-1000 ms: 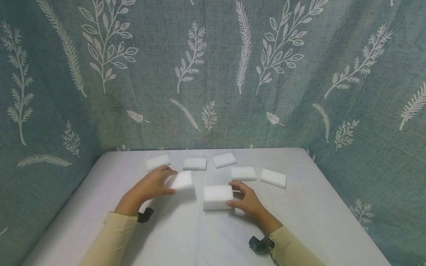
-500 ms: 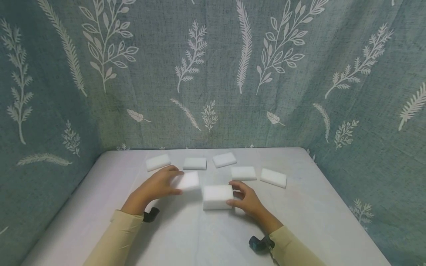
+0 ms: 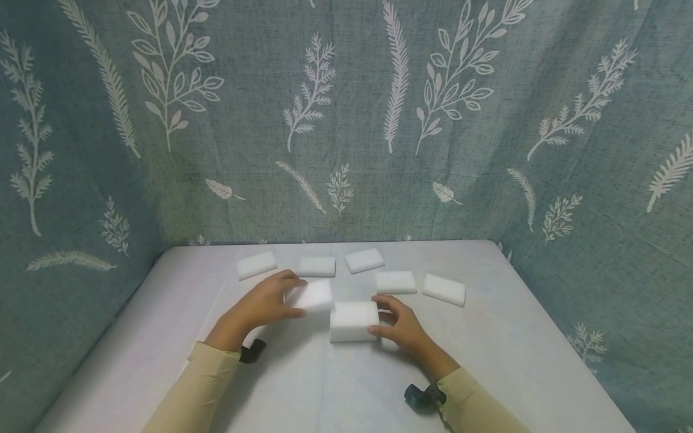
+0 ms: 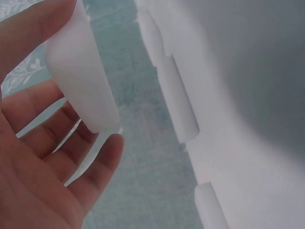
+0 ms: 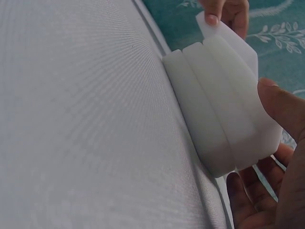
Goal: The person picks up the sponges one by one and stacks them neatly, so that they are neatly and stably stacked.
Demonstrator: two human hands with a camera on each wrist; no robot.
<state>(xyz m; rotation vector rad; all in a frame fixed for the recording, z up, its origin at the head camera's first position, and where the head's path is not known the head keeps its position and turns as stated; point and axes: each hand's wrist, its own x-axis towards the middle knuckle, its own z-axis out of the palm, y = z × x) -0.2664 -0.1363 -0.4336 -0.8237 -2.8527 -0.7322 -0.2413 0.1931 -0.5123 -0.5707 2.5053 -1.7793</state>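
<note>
White rounded-edge blocks that look like melamine sponges are about both hands. My left hand [image 3: 269, 300] pinches one white sponge [image 4: 83, 76] between thumb and fingers, off the table in the head view. It hangs just left of and slightly above a stack of three sponges [image 5: 217, 109] that lie flat on each other. Around the right end of that stack, my right hand [image 3: 399, 323] holds thumb and fingers on opposite sides. In the right wrist view the left hand's sponge overlaps the stack's top; whether they touch I cannot tell.
Several single sponges lie flat in a loose arc farther back, including one at far left [image 3: 257, 265] and one at far right [image 3: 444, 290]. A white cloth [image 3: 520, 361] covers the table. Behind its back edge hangs a green leaf-patterned curtain [image 3: 243, 120].
My left hand has moved right with its sponge, closing the gap to the stack. The right hand and the stack have stayed in place.
</note>
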